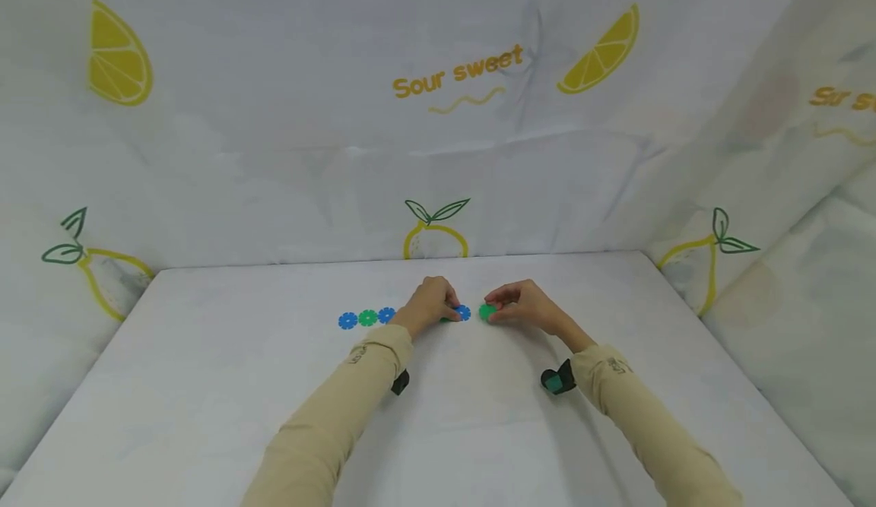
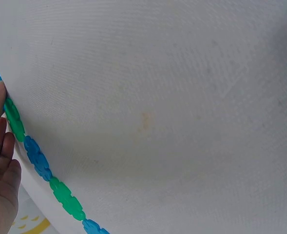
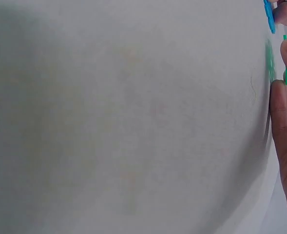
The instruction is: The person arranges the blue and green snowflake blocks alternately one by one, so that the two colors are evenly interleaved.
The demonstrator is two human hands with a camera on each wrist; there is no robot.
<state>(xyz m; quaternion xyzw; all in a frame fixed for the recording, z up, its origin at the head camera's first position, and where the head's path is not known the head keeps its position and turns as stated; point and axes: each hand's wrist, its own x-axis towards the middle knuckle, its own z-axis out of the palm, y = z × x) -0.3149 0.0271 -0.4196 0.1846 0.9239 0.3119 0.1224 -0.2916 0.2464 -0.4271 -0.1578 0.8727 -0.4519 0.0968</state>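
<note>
A chain of interlocking snowflake discs, blue and green by turns, runs across the table; a blue disc (image 1: 347, 321) forms its left end. My left hand (image 1: 427, 305) pinches the chain near its right end, where another blue disc (image 1: 464, 312) shows past the fingertips. The hand hides the chain's middle in the head view. A green disc (image 2: 66, 199) and its neighbours stretch away from the fingers in the left wrist view. Between its thumb and fingers my right hand (image 1: 530, 305) holds a loose green disc (image 1: 487, 312), a small gap away from the blue end disc.
The white table (image 1: 479, 431) has a back edge against a hanging white cloth (image 1: 287, 188) printed with lemons. Black wrist devices (image 1: 557, 379) sit by both cuffs, low over the table.
</note>
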